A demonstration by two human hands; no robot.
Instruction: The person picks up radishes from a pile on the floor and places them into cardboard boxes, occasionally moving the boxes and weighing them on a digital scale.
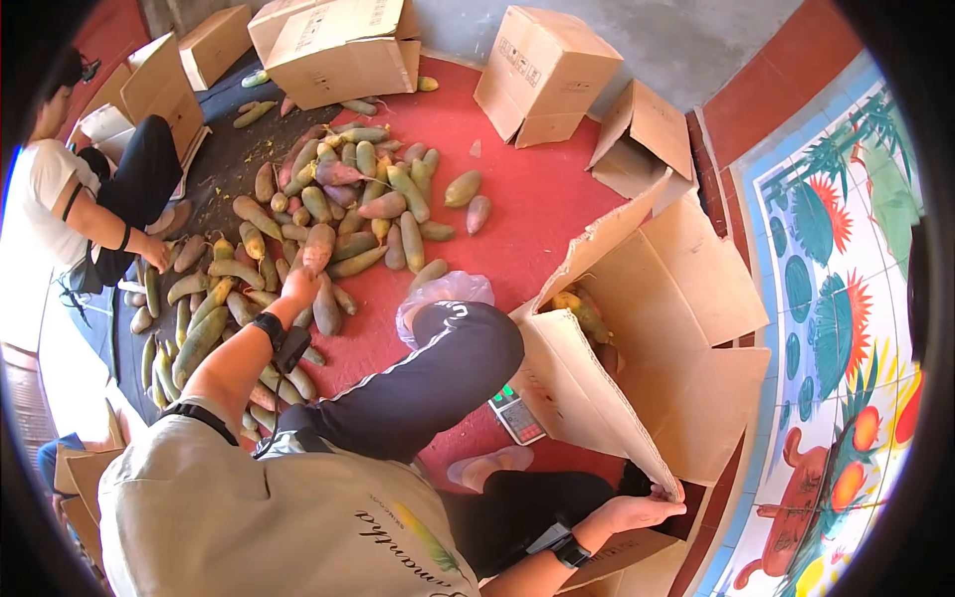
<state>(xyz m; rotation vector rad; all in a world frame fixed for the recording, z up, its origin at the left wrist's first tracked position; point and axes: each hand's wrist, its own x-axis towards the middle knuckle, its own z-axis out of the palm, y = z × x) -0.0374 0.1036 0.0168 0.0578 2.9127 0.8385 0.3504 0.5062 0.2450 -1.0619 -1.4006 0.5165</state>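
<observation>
In the head view, the left hand (301,288) has its grip around a reddish radish (318,245) at the pile (350,245); the right hand (635,511) grasps an open box (589,380). The radish looks firm, weighty, best held mid-body.

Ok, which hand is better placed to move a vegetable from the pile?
Left, I'd judge: the left hand is at the pile and appears to grip a vegetable. The right hand is farther off, holding the near box.
</observation>
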